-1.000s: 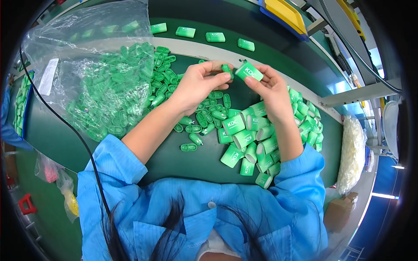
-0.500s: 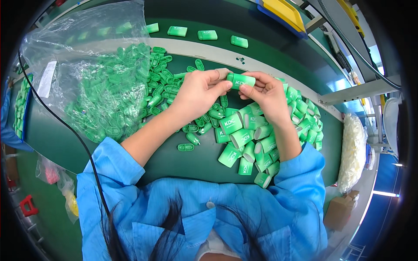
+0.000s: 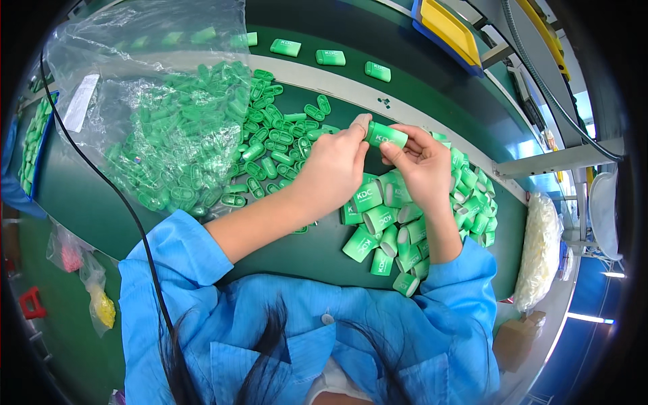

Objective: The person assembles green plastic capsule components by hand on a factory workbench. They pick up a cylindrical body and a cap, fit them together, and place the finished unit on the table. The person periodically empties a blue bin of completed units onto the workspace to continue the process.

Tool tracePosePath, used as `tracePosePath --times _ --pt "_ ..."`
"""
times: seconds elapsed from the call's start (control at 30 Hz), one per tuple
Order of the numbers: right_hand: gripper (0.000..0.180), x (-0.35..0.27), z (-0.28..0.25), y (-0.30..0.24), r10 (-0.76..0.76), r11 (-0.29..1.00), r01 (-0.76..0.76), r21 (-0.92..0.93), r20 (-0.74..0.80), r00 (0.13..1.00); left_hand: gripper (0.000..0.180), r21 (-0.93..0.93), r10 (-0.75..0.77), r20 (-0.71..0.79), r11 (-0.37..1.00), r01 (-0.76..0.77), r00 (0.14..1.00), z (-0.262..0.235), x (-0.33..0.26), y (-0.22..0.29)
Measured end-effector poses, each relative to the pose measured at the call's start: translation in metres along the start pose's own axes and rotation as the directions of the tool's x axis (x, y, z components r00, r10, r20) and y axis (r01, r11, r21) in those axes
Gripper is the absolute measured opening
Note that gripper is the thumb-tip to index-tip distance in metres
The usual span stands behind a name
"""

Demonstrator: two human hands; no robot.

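Observation:
My right hand [image 3: 426, 167] pinches a flat oval plastic shell [image 3: 389, 136], shaded green to pale green with white lettering, by its right end between thumb and fingers. Curled closed, my left hand [image 3: 337, 160] presses its fingertips against the shell's darker left end; what lies under them is hidden. Below the hands is a heap of similar hollow shells [image 3: 379, 218], running on behind my right wrist. Many small green oval end caps [image 3: 278, 140] lie loose to the left, spilling from a clear plastic bag [image 3: 169, 145] full of them.
Several shells [image 3: 331, 57] stand in a row beyond the pale rail [image 3: 307, 73]. A yellow tray [image 3: 451, 30] is at the far right, with a metal arm [image 3: 560, 157] below it. A stuffed clear bag [image 3: 538, 250] hangs beside the right edge. A black cable [image 3: 108, 182] crosses at left.
The left hand has turned and curled tighter, its fingertips shifting onto the shell's end. Both hands and the shell sit slightly further right and lower in view, which has itself shifted.

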State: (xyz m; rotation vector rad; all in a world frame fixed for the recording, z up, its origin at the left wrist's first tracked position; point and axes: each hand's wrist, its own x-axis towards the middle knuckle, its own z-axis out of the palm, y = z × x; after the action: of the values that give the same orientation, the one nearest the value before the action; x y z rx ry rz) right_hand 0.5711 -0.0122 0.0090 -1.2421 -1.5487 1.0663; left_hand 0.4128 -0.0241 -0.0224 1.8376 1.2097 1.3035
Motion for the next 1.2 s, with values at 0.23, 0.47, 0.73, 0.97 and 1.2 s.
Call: tracePosePath --times 0.23,0.47,0.73,0.97,1.2 --pt "0.021 0.000 0.031 -0.005 -0.447 0.811 0.332 -0.482 -0.146 0.882 0.045 -0.098 -0.082 -0.026 0.992 0.079 0.996 0.002 0.004 0.005" --pt "0.029 0.096 -0.022 0.003 0.000 0.913 -0.019 -0.407 -0.045 0.999 0.046 0.171 -0.023 -0.005 0.985 0.024 1.000 -0.024 0.029 -0.019" --pt "0.040 0.156 -0.071 0.066 0.163 0.831 -0.272 -0.484 -0.256 0.953 0.017 0.531 0.039 0.352 0.814 -0.234 0.935 -0.030 0.015 -0.015" --pt "0.036 0.045 -0.066 -0.018 0.216 0.871 0.058 -0.488 0.486 0.847 0.016 0.376 0.066 0.224 0.915 -0.149 0.972 -0.024 0.017 -0.014" --pt "0.041 -0.017 -0.042 -0.022 0.017 0.666 0.361 -0.653 0.497 0.868 0.026 -0.222 -0.332 0.419 0.865 0.449 0.845 -0.026 0.030 -0.014"
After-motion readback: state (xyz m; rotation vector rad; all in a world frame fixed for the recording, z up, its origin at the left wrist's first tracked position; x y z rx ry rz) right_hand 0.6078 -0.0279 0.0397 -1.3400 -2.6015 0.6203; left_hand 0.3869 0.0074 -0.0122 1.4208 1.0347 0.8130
